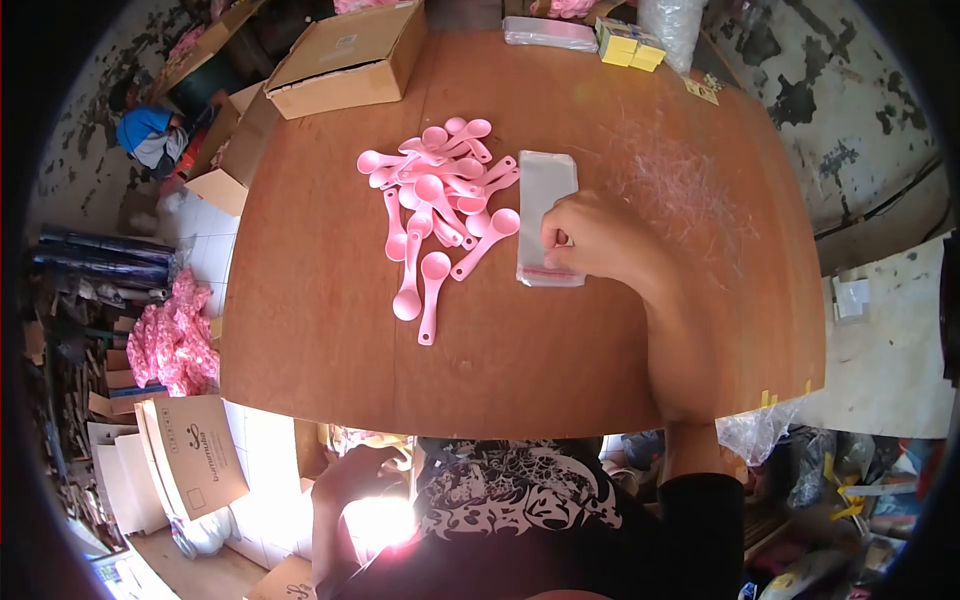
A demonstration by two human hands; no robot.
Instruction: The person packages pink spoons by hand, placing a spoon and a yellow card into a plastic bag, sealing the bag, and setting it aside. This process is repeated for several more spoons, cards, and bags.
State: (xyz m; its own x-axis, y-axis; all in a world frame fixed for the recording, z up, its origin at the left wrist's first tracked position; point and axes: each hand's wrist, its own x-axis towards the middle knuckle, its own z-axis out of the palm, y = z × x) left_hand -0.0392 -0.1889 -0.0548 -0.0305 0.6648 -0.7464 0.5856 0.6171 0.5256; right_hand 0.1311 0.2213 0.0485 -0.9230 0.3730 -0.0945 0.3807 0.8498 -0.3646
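On the brown table lies a stack of clear plastic bags (545, 180) with a reddish strip near its lower end. Over the stack's right side is my right hand (590, 238), its fingers curled and thumb pinched against the top bag. To the left of the bags spreads a loose pile of pink measuring spoons (430, 190). One pink spoon (433, 295) lies closest to me, and another (487, 244) sits between the pile and the bags. Below the table's front edge, my left hand (355, 472) hangs with fingers loosely stretched and nothing visible in it; glare partly washes it out.
A cardboard box (345, 60) stands at the table's back left. Clear packs (550, 33) and yellow-and-white boxes (630, 46) sit at the back edge. Thin plastic strands (690, 190) litter the right side. Another person (155, 135) is at the far left, beside an open carton (228, 150).
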